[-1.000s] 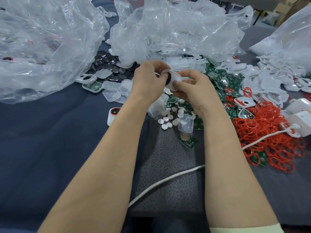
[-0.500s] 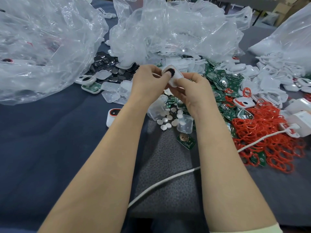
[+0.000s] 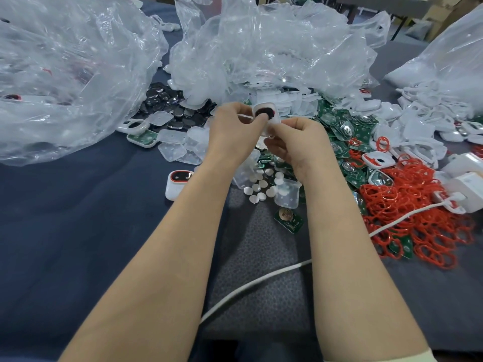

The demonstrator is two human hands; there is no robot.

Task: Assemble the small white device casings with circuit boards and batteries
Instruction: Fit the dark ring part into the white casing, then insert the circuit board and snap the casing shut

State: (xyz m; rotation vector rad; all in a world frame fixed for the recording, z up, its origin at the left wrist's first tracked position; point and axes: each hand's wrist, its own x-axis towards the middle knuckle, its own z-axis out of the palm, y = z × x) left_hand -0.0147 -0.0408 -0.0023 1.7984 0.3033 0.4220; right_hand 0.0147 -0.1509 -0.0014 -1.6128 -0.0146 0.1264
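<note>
Both hands hold one white casing (image 3: pixel 266 113) between them, raised above the heap of parts. The left hand (image 3: pixel 235 126) pinches its left edge with curled fingers, and the right hand (image 3: pixel 298 142) grips its lower end. The dark round opening faces the camera. One red-rimmed casing (image 3: pixel 177 182) lies beside the left forearm, one loose circuit board (image 3: pixel 288 220) lies between the forearms, and three clear plastic bags (image 3: pixel 65 74) sit behind.

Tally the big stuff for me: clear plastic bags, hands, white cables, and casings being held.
Clear plastic bags: 3
Hands: 2, left hand, right hand
White cable: 1
Held casing: 1
Total: 7
</note>
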